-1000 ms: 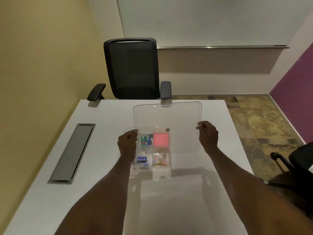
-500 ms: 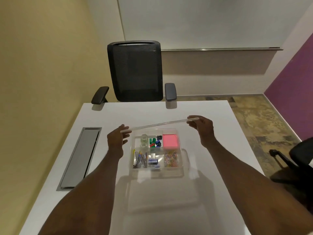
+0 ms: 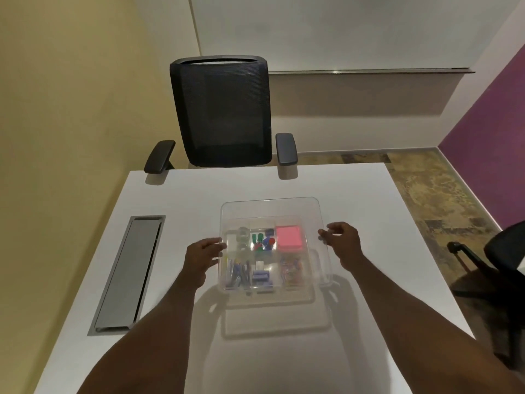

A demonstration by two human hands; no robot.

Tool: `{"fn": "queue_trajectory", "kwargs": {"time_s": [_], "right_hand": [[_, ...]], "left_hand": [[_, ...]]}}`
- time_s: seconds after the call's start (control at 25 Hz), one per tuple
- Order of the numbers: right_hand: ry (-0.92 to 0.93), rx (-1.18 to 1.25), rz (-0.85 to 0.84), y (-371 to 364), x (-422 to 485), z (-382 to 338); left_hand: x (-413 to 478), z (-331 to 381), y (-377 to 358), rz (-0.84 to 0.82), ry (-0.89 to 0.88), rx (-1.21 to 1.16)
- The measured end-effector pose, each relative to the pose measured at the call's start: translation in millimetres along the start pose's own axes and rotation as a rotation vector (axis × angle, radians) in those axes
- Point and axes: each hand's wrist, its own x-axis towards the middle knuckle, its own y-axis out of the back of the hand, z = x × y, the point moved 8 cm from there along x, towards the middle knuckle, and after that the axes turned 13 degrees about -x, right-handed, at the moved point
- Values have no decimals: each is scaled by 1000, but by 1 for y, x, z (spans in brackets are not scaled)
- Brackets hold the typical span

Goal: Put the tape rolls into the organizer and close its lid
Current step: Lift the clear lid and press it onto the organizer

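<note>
Here, a see-through plastic lid [image 3: 270, 211] with round corners was over a clear box [image 3: 324, 280] on a smooth white table [image 3: 170, 200]. The left hand [image 3: 200, 255] pinched the lid's left edge with bent fingers. The right hand [image 3: 342, 241] pinched the right edge the same way. The lid's far edge reached past the box's back wall, so it did not look shut.

The box had small walls inside that made little rooms. Clear tape rolls [image 3: 242, 237] sat in the far left room. Green, blue and red bits [image 3: 262, 241] lay in the room beside them. A flat pink pad [image 3: 289, 237] filled the far right room. Shiny clips [image 3: 237, 275] were in the near left room, a purple thing [image 3: 260, 277] in the middle, and thin bright clips [image 3: 291, 273] on the near right.

A grey metal strip [image 3: 127, 271] was set in the table on the left. A black mesh chair [image 3: 223, 109] stood behind the table. No words could be read on anything.
</note>
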Motion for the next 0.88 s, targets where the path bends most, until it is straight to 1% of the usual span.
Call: {"fn": "queue_trajectory", "kwargs": {"time_s": [0.08, 0.2, 0.36, 0.6, 0.88], "right_hand": [[-48, -99, 36, -7, 1, 19], [-80, -242, 90, -20, 1, 33], [-137, -358, 155, -35, 6, 44], [-165, -463, 128, -56, 21, 44], [-194, -526, 89, -71, 36, 49]], "left_hand": [[5, -14, 3, 38, -18, 35], [18, -36, 16, 151, -30, 77], [31, -50, 24, 269, -50, 236], [40, -58, 21, 417, -91, 297], [45, -52, 16, 480, -117, 320]]}}
